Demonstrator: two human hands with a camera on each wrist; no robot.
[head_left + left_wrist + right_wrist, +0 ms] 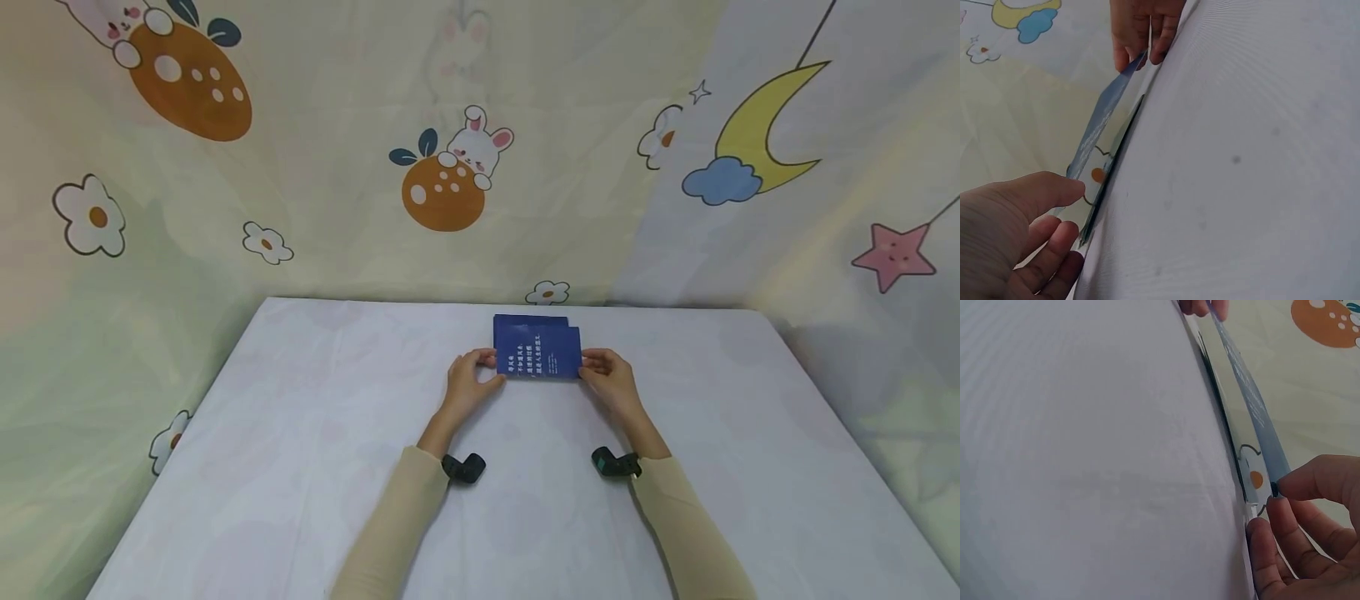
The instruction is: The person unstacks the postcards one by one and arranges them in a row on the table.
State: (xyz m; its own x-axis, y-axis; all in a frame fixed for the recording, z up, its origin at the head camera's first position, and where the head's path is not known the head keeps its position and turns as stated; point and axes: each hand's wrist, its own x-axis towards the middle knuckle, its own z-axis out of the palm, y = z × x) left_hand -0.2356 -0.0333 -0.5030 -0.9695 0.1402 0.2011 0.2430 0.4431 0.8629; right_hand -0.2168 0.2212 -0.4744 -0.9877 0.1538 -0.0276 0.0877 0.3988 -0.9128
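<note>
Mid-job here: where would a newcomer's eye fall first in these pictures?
First, the lettered blue card, pinched between the left grip and right grip near the far edge of the white table. A second blue card lies beneath, peeking out beyond it. Then the backdrop's yellow moon at the head view's upper right and orange fruit upper left.

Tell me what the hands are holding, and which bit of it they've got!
The upper blue card: the left hand holds its left end, and the right hand pinches its right end.
</note>
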